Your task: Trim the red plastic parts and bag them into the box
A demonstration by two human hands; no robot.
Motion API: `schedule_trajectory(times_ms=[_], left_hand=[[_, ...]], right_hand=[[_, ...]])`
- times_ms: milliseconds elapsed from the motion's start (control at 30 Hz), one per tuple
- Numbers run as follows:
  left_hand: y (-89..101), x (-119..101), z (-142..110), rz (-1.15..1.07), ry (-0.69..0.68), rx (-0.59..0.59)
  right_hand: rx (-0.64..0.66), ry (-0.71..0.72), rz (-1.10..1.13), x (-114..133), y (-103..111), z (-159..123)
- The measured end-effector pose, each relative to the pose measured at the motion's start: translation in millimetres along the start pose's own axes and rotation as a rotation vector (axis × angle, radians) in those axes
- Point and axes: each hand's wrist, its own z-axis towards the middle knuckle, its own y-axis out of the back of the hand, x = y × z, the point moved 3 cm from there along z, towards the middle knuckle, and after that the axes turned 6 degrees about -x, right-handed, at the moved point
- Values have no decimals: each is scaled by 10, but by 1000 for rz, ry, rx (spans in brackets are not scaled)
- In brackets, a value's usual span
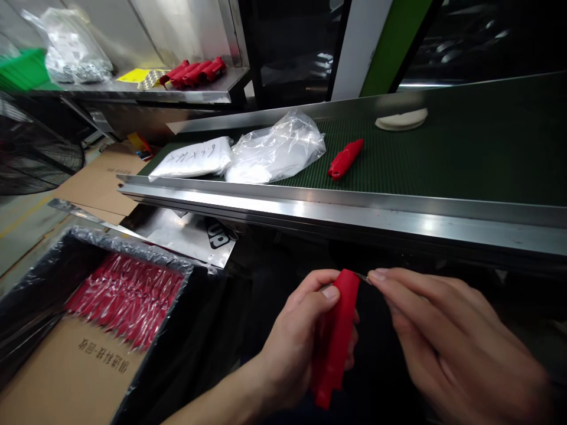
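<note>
My left hand is wrapped round a red plastic sleeve, held upright below the conveyor's steel edge. My right hand pinches a thin metal piece at the sleeve's top end, thumb and forefinger pressed together. Another red sleeve lies alone on the green conveyor belt. To my lower left, a cardboard box lined with black plastic holds a layer of many red sleeves.
On the belt lie a white bag with writing, a clear plastic bag and a white flat pad. A steel shelf at the back carries several red sleeves, yellow sheets and a bag of parts. A fan stands at left.
</note>
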Motion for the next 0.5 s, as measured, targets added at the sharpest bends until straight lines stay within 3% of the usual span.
schedule_trajectory(times_ms=[500], left_hand=[[-5,-102,95,32,-8,-50]], right_hand=[[112,136,37,71,-51,-189]])
